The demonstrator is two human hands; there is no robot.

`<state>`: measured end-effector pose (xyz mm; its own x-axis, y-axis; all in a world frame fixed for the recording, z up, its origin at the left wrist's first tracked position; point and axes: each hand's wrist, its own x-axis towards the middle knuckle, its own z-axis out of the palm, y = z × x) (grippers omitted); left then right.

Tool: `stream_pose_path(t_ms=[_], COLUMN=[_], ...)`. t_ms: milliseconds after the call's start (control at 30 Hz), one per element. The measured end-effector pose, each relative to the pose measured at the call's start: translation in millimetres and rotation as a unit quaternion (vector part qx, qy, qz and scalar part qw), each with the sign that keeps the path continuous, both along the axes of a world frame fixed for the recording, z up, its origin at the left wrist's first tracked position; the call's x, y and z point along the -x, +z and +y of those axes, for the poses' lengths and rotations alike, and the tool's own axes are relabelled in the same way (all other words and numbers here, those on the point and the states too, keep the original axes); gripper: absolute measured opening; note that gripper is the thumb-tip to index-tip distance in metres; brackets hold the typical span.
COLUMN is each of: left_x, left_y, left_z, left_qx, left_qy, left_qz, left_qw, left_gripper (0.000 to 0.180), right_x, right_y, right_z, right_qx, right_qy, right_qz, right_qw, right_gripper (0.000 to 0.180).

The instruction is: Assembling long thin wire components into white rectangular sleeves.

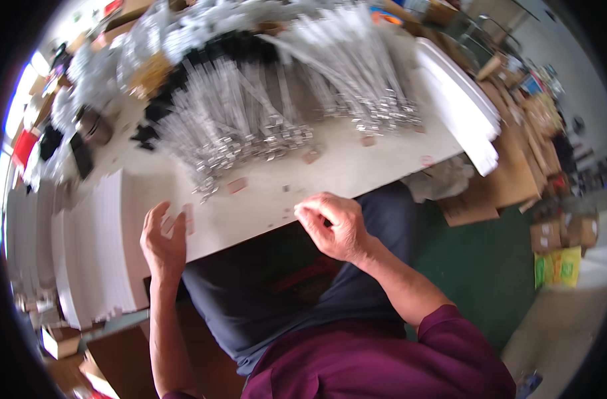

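My left hand (163,243) is held over the table's near edge beside a stack of white sheets (104,246), thumb and fingers apart. To its right, my right hand (333,226) is above the same edge, fingers curled and thumb tip pressed to them. Anything in that pinch is too small to make out. Beyond both hands, two fanned piles lie on the white table (263,213): long clear strips with shiny metal ends, one pile at the left (230,120) and one at the right (363,73). Neither hand touches them.
Black material (217,50) lies behind the left pile, with clear plastic bags (144,40) further back. A dark cylindrical container (92,126) stands at the left. White foam-like pieces (456,100) lie along the right edge, beside cardboard (509,179). The floor (463,266) is green.
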<state>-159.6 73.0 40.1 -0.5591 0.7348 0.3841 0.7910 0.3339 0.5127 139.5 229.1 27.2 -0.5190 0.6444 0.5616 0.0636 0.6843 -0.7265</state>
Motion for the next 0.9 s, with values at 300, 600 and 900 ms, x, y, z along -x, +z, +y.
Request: stream_pose_path(t_ms=[300, 600, 900], left_x=[-14, -2, -1], left_y=[-48, -62, -65], left_z=[33, 29, 30], left_qx=[-0.017, -0.052, -0.038], left_qy=[0.022, 0.011, 0.029], left_qz=[-0.07, -0.13, -0.078], left_qw=[0.997, 0.99, 0.996], left_gripper=[0.04, 0.039, 0.033], right_x=[-207, -334, -328], right_y=[-12, 10, 10], right_z=[137, 207, 213], right_qx=[-0.089, -0.096, -0.112], right_qy=[-0.383, -0.501, -0.484], right_qz=[-0.229, -0.464, -0.486], right_qw=[0.891, 0.724, 0.719], right_gripper=[0.022, 0.058, 0.062])
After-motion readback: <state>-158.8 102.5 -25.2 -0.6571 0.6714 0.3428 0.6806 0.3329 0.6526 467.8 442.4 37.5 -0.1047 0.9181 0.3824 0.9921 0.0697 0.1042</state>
